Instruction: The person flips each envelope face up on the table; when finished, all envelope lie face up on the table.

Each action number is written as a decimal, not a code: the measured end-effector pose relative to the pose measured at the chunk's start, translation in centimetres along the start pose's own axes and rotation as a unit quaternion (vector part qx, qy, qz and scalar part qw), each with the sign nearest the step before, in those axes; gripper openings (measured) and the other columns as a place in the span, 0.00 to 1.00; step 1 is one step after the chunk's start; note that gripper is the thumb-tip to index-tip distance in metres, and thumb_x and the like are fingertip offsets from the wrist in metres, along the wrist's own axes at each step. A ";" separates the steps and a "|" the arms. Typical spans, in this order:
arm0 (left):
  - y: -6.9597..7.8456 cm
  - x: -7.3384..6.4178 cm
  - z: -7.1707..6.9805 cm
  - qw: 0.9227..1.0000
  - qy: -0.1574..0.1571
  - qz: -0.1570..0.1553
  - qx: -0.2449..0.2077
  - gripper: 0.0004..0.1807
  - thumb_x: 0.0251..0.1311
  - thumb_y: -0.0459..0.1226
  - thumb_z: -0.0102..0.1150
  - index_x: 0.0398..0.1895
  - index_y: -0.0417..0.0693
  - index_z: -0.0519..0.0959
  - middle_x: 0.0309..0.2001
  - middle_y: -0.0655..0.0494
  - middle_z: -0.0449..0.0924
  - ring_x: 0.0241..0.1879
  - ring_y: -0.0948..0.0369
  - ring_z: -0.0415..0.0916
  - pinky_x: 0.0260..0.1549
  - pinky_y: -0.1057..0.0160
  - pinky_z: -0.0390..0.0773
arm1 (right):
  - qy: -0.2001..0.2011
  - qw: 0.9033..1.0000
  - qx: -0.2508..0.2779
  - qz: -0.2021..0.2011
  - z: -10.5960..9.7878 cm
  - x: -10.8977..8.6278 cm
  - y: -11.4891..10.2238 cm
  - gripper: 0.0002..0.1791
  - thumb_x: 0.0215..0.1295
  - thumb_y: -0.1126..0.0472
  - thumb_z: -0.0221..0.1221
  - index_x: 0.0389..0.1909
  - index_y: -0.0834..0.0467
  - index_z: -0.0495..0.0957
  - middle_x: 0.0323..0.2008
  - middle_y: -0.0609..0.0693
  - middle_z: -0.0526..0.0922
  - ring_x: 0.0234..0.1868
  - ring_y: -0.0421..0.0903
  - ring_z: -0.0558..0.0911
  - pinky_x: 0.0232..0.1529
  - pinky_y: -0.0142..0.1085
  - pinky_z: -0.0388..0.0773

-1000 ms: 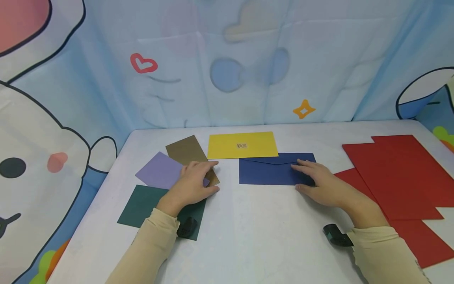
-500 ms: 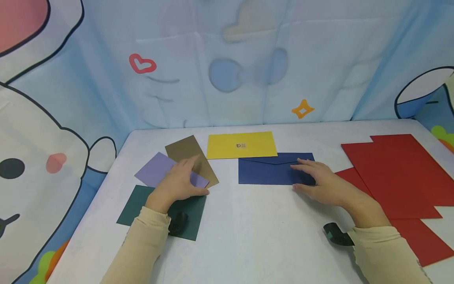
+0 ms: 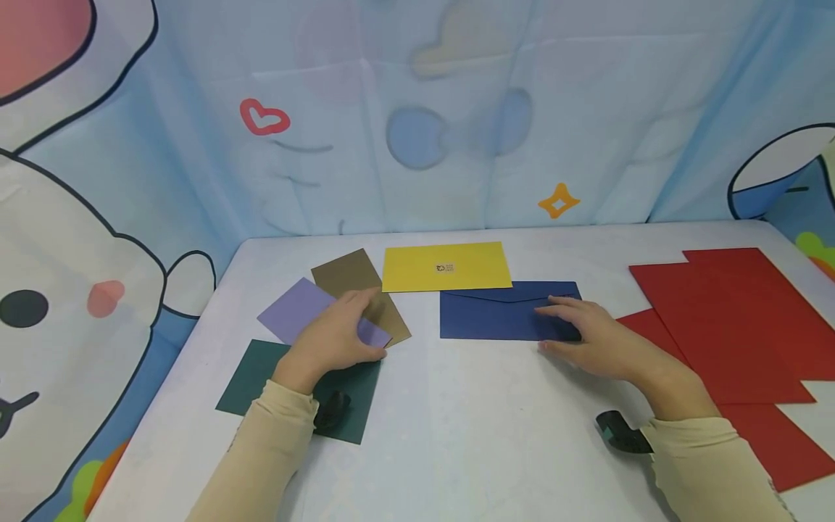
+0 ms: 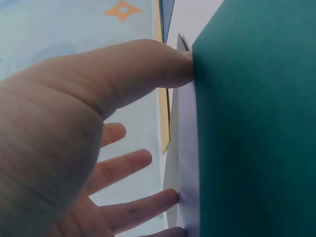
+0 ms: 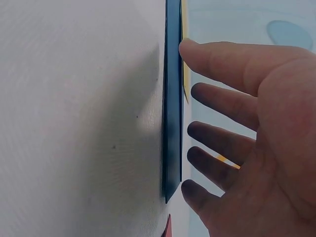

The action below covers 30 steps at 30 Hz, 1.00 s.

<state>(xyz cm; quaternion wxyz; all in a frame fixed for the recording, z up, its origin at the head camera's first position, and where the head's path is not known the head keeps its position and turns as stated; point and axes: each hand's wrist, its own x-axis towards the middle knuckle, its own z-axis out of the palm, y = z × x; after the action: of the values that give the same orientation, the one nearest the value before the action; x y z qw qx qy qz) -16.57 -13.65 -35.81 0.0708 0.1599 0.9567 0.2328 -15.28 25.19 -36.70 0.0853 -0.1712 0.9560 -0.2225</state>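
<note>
My left hand (image 3: 335, 337) lies spread over a flat purple paper rectangle (image 3: 296, 308), its fingertips on that sheet and the brown paper rectangle (image 3: 349, 272) partly under it. In the left wrist view the thumb sticks out straight by the edge of the green paper rectangle (image 4: 256, 118), and the other fingers extend, slightly apart. Over the right end of a navy envelope (image 3: 483, 319) hovers my right hand (image 3: 587, 337), fingers spread and loosely bent, nothing between them. The envelope's flap line faces up. A yellow paper rectangle (image 3: 417, 268) with a small printed label overlaps the envelope's top edge.
Several red paper sheets (image 3: 724, 326) lie overlapping at the right, partly beneath the right forearm. The white table (image 3: 457, 435) ends at a blue cartoon-printed curtain (image 3: 470, 174). Each wrist carries a black device (image 3: 622, 435).
My left hand has drawn back to the left from the brown rectangle's right edge. The purple and brown rectangles have shifted slightly right. My right hand has stayed nearly still.
</note>
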 end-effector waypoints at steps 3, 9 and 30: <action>0.2 0.1 0.2 1.000 0.008 0.009 0.006 0.49 0.51 0.45 0.76 0.77 0.51 0.62 0.72 0.52 0.64 0.67 0.54 0.67 0.60 0.48 0.71 | -0.001 1.000 0.004 -0.005 0.0 0.0 0.1 0.33 0.64 0.53 0.66 0.67 0.63 0.72 0.70 0.70 0.62 0.69 0.73 0.58 0.59 0.69 0.64; 0.6 0.3 0.6 0.999 0.040 0.028 0.015 0.42 0.55 0.42 0.72 0.74 0.50 0.67 0.68 0.53 0.69 0.63 0.55 0.71 0.56 0.51 0.75 | 0.001 1.000 0.008 -0.012 0.0 0.0 0.1 0.31 0.65 0.54 0.66 0.66 0.63 0.74 0.69 0.70 0.64 0.68 0.73 0.59 0.60 0.69 0.64; 1.3 0.4 1.5 0.995 0.067 -0.060 0.042 0.52 0.47 0.56 0.77 0.73 0.45 0.65 0.67 0.44 0.68 0.63 0.46 0.68 0.58 0.46 0.73 | -0.002 1.000 0.006 -0.001 0.2 0.1 0.1 0.31 0.64 0.53 0.67 0.65 0.62 0.75 0.67 0.69 0.66 0.67 0.72 0.61 0.58 0.68 0.66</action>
<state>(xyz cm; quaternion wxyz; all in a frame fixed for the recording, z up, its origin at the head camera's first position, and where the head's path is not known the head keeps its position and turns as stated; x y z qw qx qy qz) -16.24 -11.81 -36.49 0.0138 0.0890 0.9760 0.1981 -15.34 25.15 -36.94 0.0879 -0.1724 0.9542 -0.2280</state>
